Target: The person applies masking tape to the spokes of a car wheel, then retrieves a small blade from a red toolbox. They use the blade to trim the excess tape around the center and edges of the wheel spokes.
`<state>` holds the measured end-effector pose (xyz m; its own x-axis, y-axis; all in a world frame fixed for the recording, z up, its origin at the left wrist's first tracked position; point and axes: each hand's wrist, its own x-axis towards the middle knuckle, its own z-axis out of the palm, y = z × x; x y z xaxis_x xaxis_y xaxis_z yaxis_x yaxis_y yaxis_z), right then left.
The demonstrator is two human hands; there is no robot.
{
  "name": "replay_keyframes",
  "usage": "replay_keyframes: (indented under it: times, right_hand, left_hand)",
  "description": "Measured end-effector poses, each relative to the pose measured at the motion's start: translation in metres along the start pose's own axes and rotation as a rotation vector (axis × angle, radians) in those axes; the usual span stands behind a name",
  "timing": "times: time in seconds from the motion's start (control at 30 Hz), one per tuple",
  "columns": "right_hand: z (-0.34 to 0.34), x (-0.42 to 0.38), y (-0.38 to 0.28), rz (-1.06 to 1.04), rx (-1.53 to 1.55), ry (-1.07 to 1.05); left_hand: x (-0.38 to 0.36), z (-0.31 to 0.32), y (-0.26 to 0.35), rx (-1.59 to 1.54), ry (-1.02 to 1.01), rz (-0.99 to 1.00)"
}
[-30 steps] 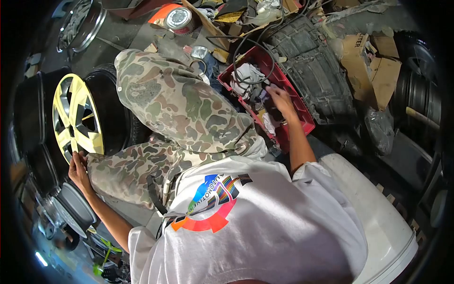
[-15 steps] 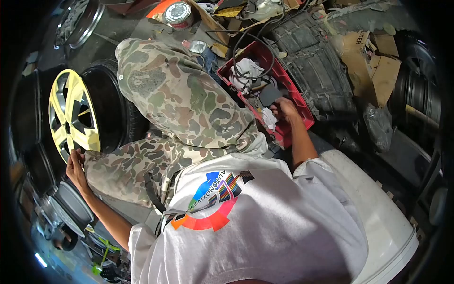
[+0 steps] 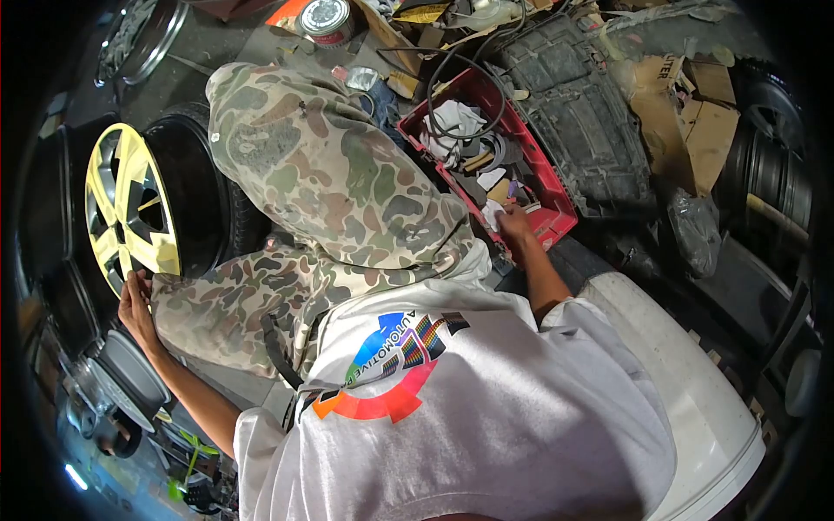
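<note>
At the left stands a car wheel rim with a yellow spoked face and a black barrel. My left hand is at its lower edge beside my knee, fingers bent around the lip. My right hand reaches down into a red plastic bin. Its fingers are curled among small sheets and scraps, close to a white cloth piece; what they pinch, if anything, is hidden. A bundle of white rags and a dark grey piece lie in the same bin.
A black cable loops over the bin. Beyond it lie a dark plastic panel and a torn cardboard box. A metal can stands at the top. More rims are at lower left, and a white rounded surface is by my right side.
The dark grey pad that my right hand held up has left it. That hand has moved slightly down and left, lower in the bin. My left hand stays at the rim.
</note>
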<state>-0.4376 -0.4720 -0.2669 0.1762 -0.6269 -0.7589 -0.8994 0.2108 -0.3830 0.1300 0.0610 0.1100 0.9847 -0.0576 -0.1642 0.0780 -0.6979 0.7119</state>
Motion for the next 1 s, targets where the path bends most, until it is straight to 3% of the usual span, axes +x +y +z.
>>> replay_keyframes:
  times: [0.07,0.1,0.17,0.2,0.27,0.3,0.37,0.4,0.53,0.63,0.7,0.73,0.8,1.0]
  right_hand:
    - [0.028,-0.009,-0.005,-0.166,-0.182,0.216]
    - [0.029,-0.018,-0.02,-0.165,-0.181,0.214]
    - [0.007,-0.049,-0.074,-0.171,0.139,0.091]
    - [0.001,-0.053,-0.091,-0.166,0.14,0.094]
    - [-0.01,-0.048,-0.117,-0.145,0.409,-0.152]
    - [-0.012,-0.042,-0.126,-0.147,0.408,-0.156]
    - [-0.014,-0.035,-0.147,-0.012,1.037,-0.315]
    - [-0.022,-0.043,-0.165,-0.105,1.178,-0.425]
    - [-0.068,-0.054,-0.182,-0.209,0.882,-0.372]
    - [-0.091,-0.027,-0.137,-0.186,0.718,-0.307]
    - [-0.1,-0.013,-0.104,-0.074,0.3,-0.257]
    - [-0.095,-0.015,-0.096,-0.07,0.299,-0.255]
    - [-0.082,-0.019,-0.079,-0.173,-0.504,-0.092]
    - [-0.029,-0.062,-0.079,-0.234,-0.67,0.206]
  left_hand:
    - [-0.002,0.0,0.003,-0.004,-0.006,-0.003]
    - [-0.002,-0.001,0.003,0.002,-0.001,-0.005]
    - [0.002,-0.001,-0.001,0.008,-0.003,-0.005]
    - [0.007,-0.005,-0.01,-0.011,-0.024,-0.012]
    - [0.008,-0.007,-0.013,-0.023,-0.052,-0.027]
    - [0.008,-0.006,-0.01,-0.004,-0.046,-0.024]
    - [0.001,0.002,0.001,0.011,-0.008,0.012]
    - [-0.003,0.003,0.006,0.015,-0.003,0.01]
    - [-0.003,0.004,0.009,0.07,-0.002,0.011]
    - [-0.005,0.004,0.01,0.077,0.002,0.012]
    - [-0.003,0.003,0.007,0.082,-0.005,0.004]
    - [0.002,0.0,0.0,0.083,-0.009,0.003]
    - [0.01,-0.005,-0.017,-0.015,-0.035,0.013]
    - [-0.006,0.004,0.006,0.011,0.011,-0.003]
